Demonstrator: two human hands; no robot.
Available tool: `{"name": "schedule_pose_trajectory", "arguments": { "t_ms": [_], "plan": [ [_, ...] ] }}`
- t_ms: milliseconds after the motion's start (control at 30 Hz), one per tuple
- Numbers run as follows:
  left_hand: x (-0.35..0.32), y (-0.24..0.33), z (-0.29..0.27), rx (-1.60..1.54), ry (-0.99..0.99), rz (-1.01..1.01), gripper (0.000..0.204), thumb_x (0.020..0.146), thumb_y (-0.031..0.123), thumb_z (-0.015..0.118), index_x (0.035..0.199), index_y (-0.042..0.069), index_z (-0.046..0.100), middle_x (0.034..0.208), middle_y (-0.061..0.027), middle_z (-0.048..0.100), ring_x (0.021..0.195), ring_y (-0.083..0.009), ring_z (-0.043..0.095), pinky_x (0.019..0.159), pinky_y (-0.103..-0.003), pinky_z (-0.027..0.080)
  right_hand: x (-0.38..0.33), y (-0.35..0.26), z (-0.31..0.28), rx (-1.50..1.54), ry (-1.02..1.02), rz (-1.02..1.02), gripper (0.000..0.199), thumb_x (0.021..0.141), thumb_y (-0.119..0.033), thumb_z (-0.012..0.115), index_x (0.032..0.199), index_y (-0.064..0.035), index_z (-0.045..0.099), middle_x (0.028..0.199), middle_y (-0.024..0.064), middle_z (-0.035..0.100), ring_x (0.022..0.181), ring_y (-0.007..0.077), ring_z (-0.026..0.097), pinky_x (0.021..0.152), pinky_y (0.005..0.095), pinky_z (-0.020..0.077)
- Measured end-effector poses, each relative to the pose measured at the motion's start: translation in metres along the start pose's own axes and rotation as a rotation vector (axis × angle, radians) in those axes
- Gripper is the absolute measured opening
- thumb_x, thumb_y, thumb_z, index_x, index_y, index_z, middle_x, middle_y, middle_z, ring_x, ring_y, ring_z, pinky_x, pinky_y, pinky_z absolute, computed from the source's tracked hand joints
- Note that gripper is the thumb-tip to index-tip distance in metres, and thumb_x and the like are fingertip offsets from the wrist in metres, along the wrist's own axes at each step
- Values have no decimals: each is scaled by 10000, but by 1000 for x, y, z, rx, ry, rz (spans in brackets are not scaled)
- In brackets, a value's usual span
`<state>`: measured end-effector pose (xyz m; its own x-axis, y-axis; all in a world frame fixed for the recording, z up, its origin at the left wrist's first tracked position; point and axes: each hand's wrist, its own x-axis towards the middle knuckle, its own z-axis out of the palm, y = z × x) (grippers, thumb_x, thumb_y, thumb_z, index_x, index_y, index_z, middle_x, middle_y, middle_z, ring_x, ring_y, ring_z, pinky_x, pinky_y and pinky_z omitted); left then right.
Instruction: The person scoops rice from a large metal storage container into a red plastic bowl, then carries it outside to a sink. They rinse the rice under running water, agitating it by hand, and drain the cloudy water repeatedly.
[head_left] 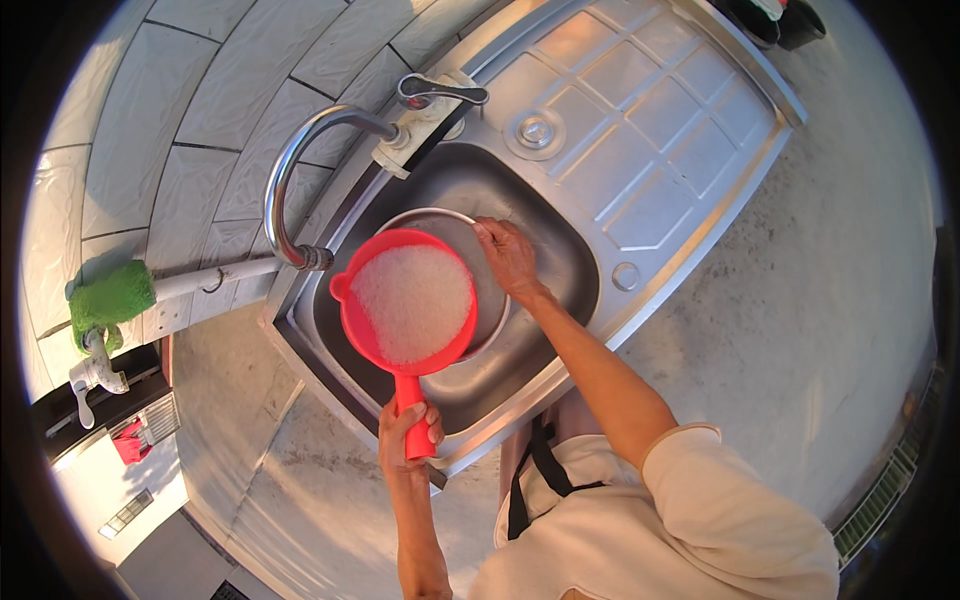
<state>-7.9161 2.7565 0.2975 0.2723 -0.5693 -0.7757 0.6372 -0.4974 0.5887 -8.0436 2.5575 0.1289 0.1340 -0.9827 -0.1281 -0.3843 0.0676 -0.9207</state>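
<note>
My left hand [407, 432] grips the handle of a red plastic strainer [352, 322] filled with white rice [412, 302]. The strainer is held over a steel bowl [487, 322] that sits in the sink basin [560, 270]. My right hand [508, 255] rests on the bowl's far rim, fingers curled over its edge. The curved tap spout [283, 190] ends just left of the strainer. No water stream is visible.
A ribbed steel draining board [640, 120] lies to the right of the basin. The tap lever [440, 92] is behind the basin. A green cloth [108, 300] hangs on a pipe at left. Grey concrete counter [800, 300] surrounds the sink; tiled wall behind.
</note>
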Motion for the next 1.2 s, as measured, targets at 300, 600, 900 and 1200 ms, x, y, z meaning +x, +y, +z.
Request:
{"name": "schedule_pose_trajectory", "arguments": {
  "t_ms": [300,600,900,1200],
  "plan": [
    [15,-8,0,38,-10,-32,213,762,75,599,931,12,486,662,-90,536,444,-158,496,405,-258,408,2,-2,1,-28,-22,-1,307,936,-400,443,1015,-161,618,863,147,562,885,353,558,744,454,447],
    [21,-22,14,-40,-10,-83,164,783,63,599,915,15,515,680,-93,547,471,-158,501,442,-291,430,0,-1,-2,-37,-16,-2,291,936,-384,448,1018,-164,619,856,146,560,890,351,557,750,455,448],
    [27,-35,2,-191,-132,-105,207,792,90,575,969,0,520,657,-53,483,454,-128,433,407,-257,342,3,-4,5,-26,-5,-16,312,942,-401,434,1040,-166,614,857,134,550,891,346,551,759,444,449],
    [-2,-37,-6,-413,-216,-39,287,793,131,563,1019,-29,490,660,-63,475,424,-114,409,360,-245,298,0,-1,-4,-50,-38,-6,337,946,-421,414,1043,-167,613,848,140,548,870,353,558,742,452,448]
  ]
}}
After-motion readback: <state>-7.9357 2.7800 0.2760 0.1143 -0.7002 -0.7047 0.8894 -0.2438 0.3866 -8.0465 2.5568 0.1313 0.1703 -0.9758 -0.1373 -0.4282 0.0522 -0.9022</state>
